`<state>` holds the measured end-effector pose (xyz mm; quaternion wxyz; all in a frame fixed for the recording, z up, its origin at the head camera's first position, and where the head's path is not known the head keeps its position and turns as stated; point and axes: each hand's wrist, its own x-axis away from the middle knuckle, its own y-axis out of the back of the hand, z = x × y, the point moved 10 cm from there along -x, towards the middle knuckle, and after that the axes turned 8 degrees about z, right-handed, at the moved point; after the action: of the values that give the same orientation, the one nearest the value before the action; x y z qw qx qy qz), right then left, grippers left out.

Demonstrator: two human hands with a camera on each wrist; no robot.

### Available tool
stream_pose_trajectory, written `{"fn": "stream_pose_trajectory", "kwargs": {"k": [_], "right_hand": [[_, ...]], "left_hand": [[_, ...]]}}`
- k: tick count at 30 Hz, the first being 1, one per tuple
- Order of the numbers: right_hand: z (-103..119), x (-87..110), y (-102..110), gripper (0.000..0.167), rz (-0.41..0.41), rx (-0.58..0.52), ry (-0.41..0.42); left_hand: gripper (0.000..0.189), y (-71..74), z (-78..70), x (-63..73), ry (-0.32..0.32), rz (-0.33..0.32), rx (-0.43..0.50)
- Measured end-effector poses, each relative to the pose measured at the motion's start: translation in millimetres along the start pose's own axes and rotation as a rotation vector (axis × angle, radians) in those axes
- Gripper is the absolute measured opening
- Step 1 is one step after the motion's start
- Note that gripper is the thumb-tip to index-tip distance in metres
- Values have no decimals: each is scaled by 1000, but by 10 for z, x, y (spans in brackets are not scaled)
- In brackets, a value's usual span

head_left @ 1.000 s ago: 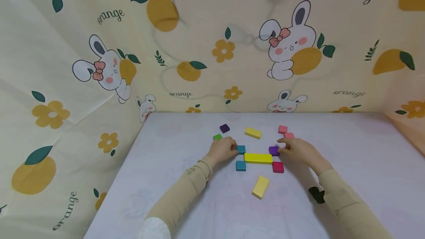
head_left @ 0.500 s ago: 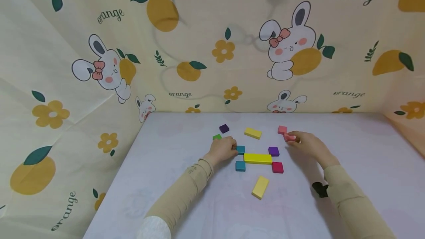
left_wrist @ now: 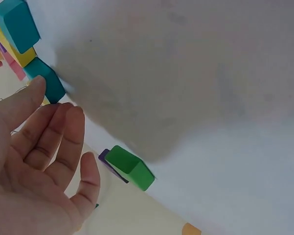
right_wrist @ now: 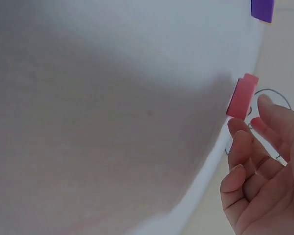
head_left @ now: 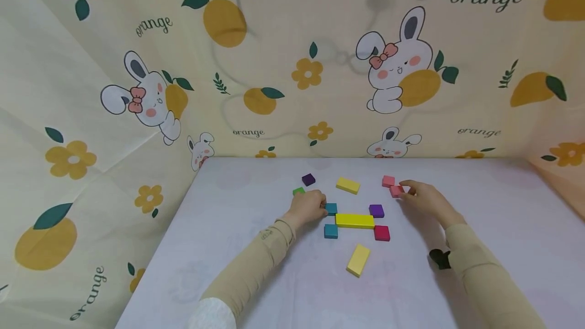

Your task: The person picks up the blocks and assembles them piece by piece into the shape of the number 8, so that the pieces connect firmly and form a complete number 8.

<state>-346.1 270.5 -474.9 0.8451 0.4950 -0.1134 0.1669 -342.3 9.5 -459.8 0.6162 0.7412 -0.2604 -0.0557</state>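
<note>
In the head view, my left hand (head_left: 307, 206) is at the left end of the far teal block (head_left: 331, 209). The left wrist view shows the thumb over this block's side and fingertips at its lower end, pinching it. My right hand (head_left: 427, 199) is by the right edge of a pink block (head_left: 396, 191). In the right wrist view its thumb stands apart from the pink block (right_wrist: 242, 98), fingertips right below it. Between the hands, a long yellow block (head_left: 354, 221) lies with a purple block (head_left: 377, 210), a red block (head_left: 382, 233) and a near teal block (head_left: 331, 231) at its corners.
Another pink block (head_left: 388, 181) touches the corner of the first. At the back lie a yellow block (head_left: 348, 185) and a dark purple block (head_left: 308, 179). A green block (head_left: 298, 191) is partly behind the left hand. Another yellow block (head_left: 358, 260) lies in front.
My right hand has gone from beside the purple block, back and right, to the pink block, whose angle has shifted slightly. The left hand has stayed at the teal block.
</note>
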Motion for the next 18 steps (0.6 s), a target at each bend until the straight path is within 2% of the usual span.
{"fn": "stream_pose_trajectory", "kwargs": {"k": [5,12,18], "right_hand": [[-76,-82,-6,49,-15,-16,-2],[-152,-110,35,49,-39,-28,10],[-170,-120,27,49,-22,-119,6]], "left_hand": [[17,26,-23,23,16,14,-12],[17,25,-9,12,23,12,-11],[16,32,0,17,17,6,-13]]}}
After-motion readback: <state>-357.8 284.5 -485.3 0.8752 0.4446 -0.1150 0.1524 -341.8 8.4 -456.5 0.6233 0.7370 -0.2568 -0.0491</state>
